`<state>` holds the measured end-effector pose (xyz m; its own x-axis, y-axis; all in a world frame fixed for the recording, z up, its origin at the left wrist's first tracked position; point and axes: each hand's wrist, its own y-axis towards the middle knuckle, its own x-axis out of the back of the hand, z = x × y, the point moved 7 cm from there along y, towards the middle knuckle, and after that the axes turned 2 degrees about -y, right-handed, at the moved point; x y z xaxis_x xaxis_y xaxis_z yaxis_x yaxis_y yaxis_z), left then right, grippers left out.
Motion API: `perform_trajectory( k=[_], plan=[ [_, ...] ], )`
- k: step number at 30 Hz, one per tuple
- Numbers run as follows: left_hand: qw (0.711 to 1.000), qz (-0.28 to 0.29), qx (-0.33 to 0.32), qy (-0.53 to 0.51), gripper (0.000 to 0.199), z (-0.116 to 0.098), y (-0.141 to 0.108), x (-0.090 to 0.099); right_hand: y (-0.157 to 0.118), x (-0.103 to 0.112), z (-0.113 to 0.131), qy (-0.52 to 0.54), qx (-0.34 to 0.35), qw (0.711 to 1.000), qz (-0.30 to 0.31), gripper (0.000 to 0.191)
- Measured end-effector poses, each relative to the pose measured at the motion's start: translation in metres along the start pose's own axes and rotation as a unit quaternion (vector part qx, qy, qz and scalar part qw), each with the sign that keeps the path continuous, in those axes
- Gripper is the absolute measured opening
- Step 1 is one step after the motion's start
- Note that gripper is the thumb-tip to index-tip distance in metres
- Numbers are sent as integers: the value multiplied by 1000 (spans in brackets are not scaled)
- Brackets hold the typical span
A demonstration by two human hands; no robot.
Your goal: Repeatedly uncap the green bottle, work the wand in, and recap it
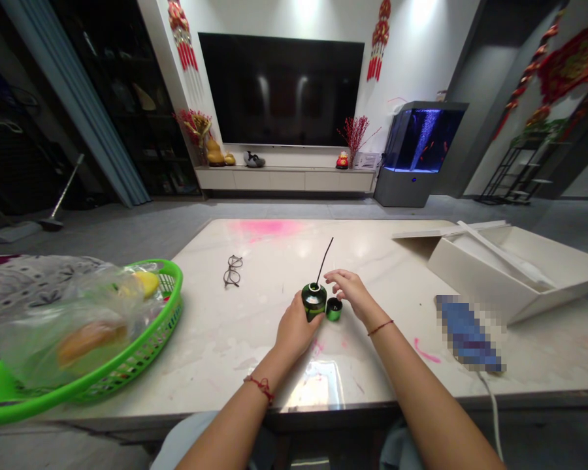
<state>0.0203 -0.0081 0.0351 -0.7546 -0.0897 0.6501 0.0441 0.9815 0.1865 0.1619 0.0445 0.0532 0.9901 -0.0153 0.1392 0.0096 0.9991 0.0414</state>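
A dark green glass bottle (314, 299) with a pale ring at its mouth stands upright on the white marble-look table (200, 365). My left hand (297, 326) is wrapped round its left side and front. One thin black stick (325, 258) leans up and right out of the bottle's neck. Just right of the bottle sits a small green cap (334, 309), its dark hollow side facing up. My right hand (349, 288) hovers above and beside the cap, near the stick, fingers apart and holding nothing that I can see.
Glasses (233, 271) lie left of the bottle. A green basket (169, 313) with bagged food stands at the left edge. On the right are an open white box (475, 284) and a blurred blue object (470, 334) with a white cable (492, 411). Pink stains mark the tabletop.
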Motion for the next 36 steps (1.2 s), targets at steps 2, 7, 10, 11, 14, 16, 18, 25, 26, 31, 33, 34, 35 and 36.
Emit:
perform_trajectory(
  k=[2,7,10,11,14,16,18,25,26,31,33,34,35,36],
  plan=[
    [1000,-1,3,6,52,0,0,0,8,17,-8,-124,7,990,-60,28],
    [1000,4,6,13,52,0,-1,0,20,37,-36,-236,18,966,-101,27],
    [1000,7,11,11,53,1,0,0,19,34,-43,-299,35,950,-88,30],
    [1000,7,11,11,52,1,0,0,18,30,-44,-342,48,936,-75,33],
    [1000,7,12,10,52,1,0,0,15,15,-46,-497,86,864,-17,42],
    [1000,6,12,7,53,1,0,0,15,10,-50,-552,95,829,16,44],
    [1000,5,11,5,53,1,0,0,14,7,-52,-573,98,813,34,44],
    [1000,2,4,18,52,-1,0,0,11,7,-44,-583,118,804,20,37],
    [1000,3,3,19,52,-1,0,0,10,7,-42,-580,117,806,13,34],
    [1000,8,8,25,52,-1,1,0,8,13,-36,-507,103,855,-18,25],
    [1000,8,7,27,51,0,1,0,9,18,-33,-452,97,886,-41,22],
    [1000,9,5,27,51,0,1,-1,10,20,-30,-424,96,899,-54,20],
    [1000,9,3,27,51,-1,0,-1,10,23,-26,-397,99,910,-69,18],
    [1000,9,2,27,50,-1,0,-1,10,26,-20,-369,106,919,-86,17]
  ],
)
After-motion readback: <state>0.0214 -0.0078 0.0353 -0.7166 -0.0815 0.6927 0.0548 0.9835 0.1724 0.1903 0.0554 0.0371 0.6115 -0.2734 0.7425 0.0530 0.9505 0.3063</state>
